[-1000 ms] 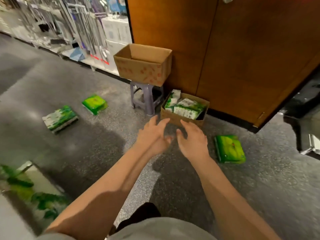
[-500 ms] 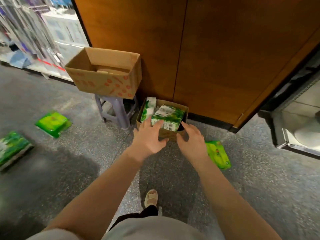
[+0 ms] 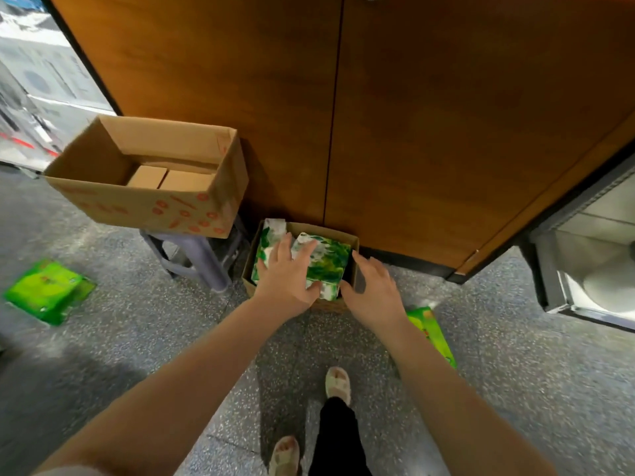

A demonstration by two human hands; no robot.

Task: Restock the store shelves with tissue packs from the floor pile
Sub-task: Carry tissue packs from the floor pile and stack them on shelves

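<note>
Speckled grey floor (image 3: 144, 341), seen from head height beside a wooden cabinet. Nearest, at 6 o'clock: two sandalled feet (image 3: 338, 384) and a black trouser leg. Further up, both forearms reaching toward centre. Left hand (image 3: 287, 273) laid flat, fingers spread and nearly straight, on the green-and-white tissue pack (image 3: 328, 261) lying on top in the small open carton (image 3: 354, 243); thumb at the pack's near edge. Right hand (image 3: 372, 290) just beside the pack at 3 o'clock of it, fingers spread and slightly bent, gripping nothing; contact with the carton rim not discernible. Second pack (image 3: 271, 235) standing upright at the carton's left wall. Loose green packs on the floor at 9 o'clock (image 3: 48, 290) and at 4 o'clock (image 3: 433, 333), the latter partly hidden by the right forearm. Beyond, at 10 o'clock: large cardboard box (image 3: 151, 201) on a purple plastic stool (image 3: 202, 259). Farthest: cabinet doors (image 3: 412, 115) behind the carton.
</note>
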